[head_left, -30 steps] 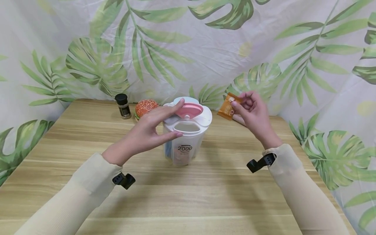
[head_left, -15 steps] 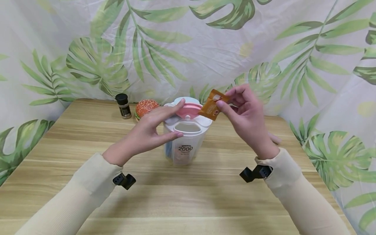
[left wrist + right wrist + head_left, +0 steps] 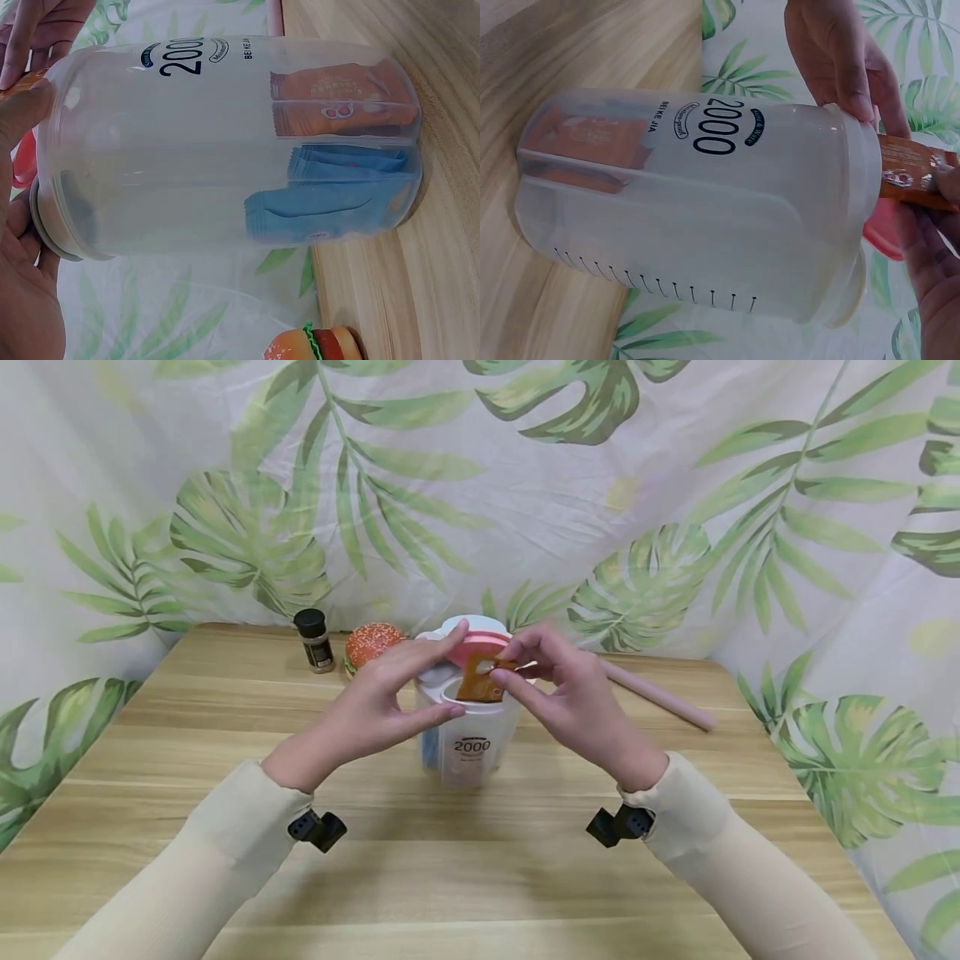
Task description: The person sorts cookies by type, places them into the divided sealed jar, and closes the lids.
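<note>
A clear plastic food storage container [image 3: 472,760] marked 2000 stands upright on the table, its pink flap [image 3: 471,647] raised over the front opening. My left hand [image 3: 375,697] grips the lid from the left, thumb at the front rim and a fingertip by the flap. My right hand [image 3: 570,693] pinches an orange snack packet [image 3: 483,681] between thumb and fingers. The packet's lower edge is right at the opening, as the right wrist view also shows. Inside the container, orange packets [image 3: 345,101] and blue packets [image 3: 337,202] lie at the bottom in separate compartments.
A black-capped seasoning bottle [image 3: 313,641] and a toy hamburger [image 3: 372,643] stand at the back left of the wooden table [image 3: 420,877]. To the right lies a pale pink stick [image 3: 663,696]. A leaf-print curtain [image 3: 420,485] hangs behind the table.
My right hand has carried the orange packet leftward and down from the table's back right to the container's opening. The stick has come into fuller view. My left hand has stayed on the lid.
</note>
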{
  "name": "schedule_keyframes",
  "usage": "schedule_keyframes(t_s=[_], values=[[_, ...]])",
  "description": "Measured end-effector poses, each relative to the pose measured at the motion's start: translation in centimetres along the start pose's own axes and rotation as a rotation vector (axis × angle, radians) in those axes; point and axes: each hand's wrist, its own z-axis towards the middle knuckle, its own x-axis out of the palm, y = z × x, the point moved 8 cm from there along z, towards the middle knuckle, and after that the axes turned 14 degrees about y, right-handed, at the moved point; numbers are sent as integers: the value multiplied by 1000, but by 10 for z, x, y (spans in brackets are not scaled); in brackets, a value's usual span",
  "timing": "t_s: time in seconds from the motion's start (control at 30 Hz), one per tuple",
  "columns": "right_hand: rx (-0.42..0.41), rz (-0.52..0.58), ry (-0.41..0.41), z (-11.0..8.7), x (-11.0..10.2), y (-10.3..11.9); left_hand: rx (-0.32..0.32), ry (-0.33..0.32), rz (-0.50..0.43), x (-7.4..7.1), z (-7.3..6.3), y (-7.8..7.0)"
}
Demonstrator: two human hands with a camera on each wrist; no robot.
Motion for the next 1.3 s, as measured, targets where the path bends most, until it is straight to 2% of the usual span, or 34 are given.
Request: schedule_keyframes(t_s=[0.27,0.4,0.5,0.67,0.9,1.07,1.2,1.3], values=[[74,-11,108,-1,13,-6,13,-15,4,-1,0,0],[74,-5,148,-1,16,-6,16,-23,1,-2,-1,-1],[77,-44,182,-1,17,-8,16,-26,1,-2,-1,-1],[93,-125,211,-1,17,-10,13,-22,-2,-2,0,0],[66,-152,229,-1,18,-8,12,-27,-1,-2,-1,0],[-4,-114,167,-1,14,-4,26,-35,-4,-4,-1,-1],[-51,-107,27,-3,2,-2,34,-33,-3,-4,-1,-1],[-10,-102,-84,-5,-9,-8,34,-29,-2,-3,0,-1]])
